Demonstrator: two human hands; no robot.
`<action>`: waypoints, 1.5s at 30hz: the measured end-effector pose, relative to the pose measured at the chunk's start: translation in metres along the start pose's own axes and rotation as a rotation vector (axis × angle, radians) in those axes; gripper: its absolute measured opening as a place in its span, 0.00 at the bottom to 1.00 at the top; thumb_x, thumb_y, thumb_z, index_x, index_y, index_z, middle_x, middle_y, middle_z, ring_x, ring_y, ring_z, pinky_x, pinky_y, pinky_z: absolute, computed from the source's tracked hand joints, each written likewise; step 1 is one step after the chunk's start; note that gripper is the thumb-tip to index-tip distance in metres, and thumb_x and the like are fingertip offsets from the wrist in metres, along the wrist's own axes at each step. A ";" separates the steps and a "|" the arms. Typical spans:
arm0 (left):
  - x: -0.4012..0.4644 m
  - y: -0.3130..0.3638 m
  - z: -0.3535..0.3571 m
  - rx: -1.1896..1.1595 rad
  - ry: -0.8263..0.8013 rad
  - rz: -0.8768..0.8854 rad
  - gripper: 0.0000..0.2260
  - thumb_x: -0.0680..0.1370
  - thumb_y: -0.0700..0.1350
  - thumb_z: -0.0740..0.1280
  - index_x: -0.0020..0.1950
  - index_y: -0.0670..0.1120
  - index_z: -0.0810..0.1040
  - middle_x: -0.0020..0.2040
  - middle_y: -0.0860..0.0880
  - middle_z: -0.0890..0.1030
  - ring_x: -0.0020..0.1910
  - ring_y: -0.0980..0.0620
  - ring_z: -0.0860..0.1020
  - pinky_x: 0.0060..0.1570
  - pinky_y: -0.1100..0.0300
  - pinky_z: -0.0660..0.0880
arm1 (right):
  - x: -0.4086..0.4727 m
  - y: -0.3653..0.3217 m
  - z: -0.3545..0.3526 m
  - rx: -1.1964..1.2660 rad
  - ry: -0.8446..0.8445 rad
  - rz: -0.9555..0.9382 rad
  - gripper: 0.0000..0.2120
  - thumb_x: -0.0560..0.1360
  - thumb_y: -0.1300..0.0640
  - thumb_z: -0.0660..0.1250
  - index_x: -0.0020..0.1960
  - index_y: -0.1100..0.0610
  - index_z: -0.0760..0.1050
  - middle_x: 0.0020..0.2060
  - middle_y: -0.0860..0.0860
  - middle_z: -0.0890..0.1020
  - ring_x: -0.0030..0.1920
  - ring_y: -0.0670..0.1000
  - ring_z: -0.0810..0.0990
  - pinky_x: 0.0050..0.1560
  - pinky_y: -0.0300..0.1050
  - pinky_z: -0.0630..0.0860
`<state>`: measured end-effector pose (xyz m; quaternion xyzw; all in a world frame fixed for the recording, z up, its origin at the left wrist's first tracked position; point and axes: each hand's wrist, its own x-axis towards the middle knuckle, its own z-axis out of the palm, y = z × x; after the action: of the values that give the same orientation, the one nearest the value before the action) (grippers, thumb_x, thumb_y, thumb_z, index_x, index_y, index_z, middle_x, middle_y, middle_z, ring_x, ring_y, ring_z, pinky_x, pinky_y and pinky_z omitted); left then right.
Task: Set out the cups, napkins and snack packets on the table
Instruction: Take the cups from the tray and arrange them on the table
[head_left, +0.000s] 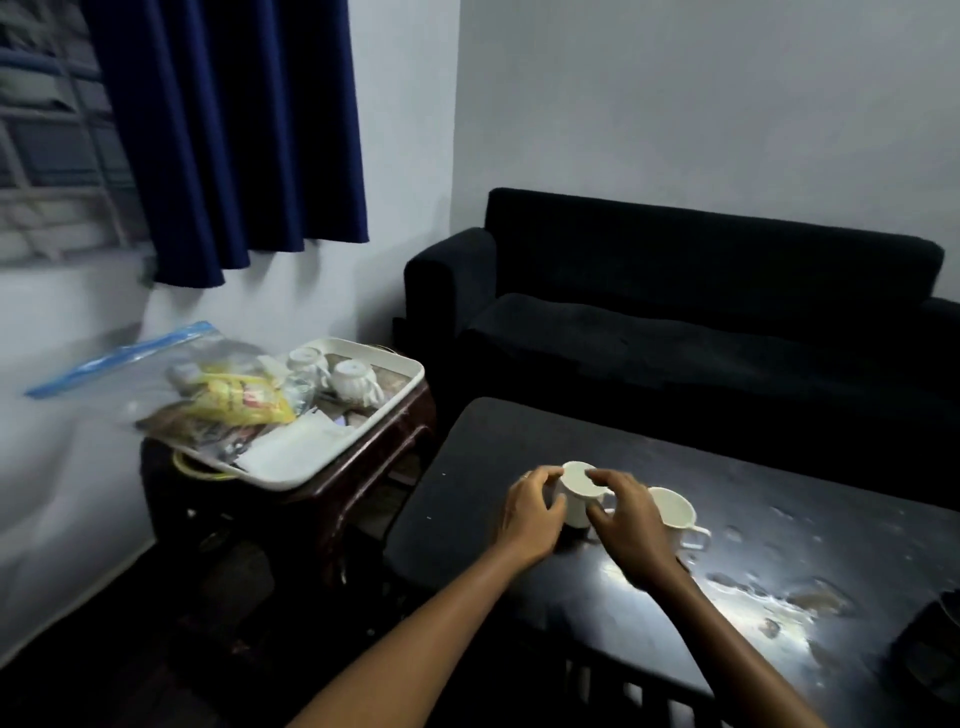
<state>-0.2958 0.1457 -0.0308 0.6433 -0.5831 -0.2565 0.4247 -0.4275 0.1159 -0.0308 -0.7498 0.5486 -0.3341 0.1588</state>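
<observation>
My left hand (530, 512) and right hand (626, 519) clasp one cup (579, 493) between them, tilted, its mouth facing me, low over the dark table (467, 499); a second cup (672, 514) stands upright just right, handle pointing right; bare tabletop lies leftward to the edge; two cups (353, 382), packets (239, 400) and napkins (291, 447) sit in the tray (400, 395) beyond.

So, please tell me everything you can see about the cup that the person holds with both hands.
The cup is a plain cream-white mug, apparently ceramic or plastic. It seems upside down, its flat base facing up, low over or on the dark table; contact is hidden. The left hand wraps its left side, the right hand covers its right side and handle area. A second, upright cup stands just to its right.
</observation>
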 end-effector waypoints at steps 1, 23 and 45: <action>0.001 -0.005 -0.012 -0.009 0.019 -0.010 0.16 0.77 0.41 0.64 0.65 0.47 0.74 0.63 0.49 0.77 0.62 0.51 0.75 0.62 0.60 0.70 | 0.003 -0.011 0.007 -0.003 -0.010 -0.022 0.16 0.71 0.65 0.67 0.59 0.58 0.77 0.57 0.55 0.80 0.60 0.57 0.75 0.61 0.50 0.69; 0.080 -0.123 -0.206 0.047 0.328 -0.262 0.16 0.76 0.43 0.64 0.63 0.47 0.74 0.59 0.44 0.80 0.59 0.44 0.77 0.55 0.54 0.74 | 0.097 -0.168 0.171 -0.077 -0.279 -0.260 0.18 0.75 0.56 0.63 0.65 0.55 0.71 0.61 0.54 0.76 0.61 0.54 0.73 0.60 0.49 0.70; 0.169 -0.154 -0.208 -0.044 0.470 -0.418 0.24 0.74 0.41 0.65 0.70 0.40 0.66 0.68 0.40 0.73 0.67 0.42 0.71 0.66 0.51 0.68 | 0.178 -0.191 0.262 -0.041 -0.367 -0.050 0.18 0.77 0.52 0.57 0.65 0.56 0.69 0.63 0.55 0.77 0.71 0.56 0.63 0.62 0.55 0.61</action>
<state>-0.0101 0.0271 -0.0272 0.7816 -0.3183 -0.1952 0.4997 -0.0831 -0.0163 -0.0477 -0.8146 0.4984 -0.1840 0.2326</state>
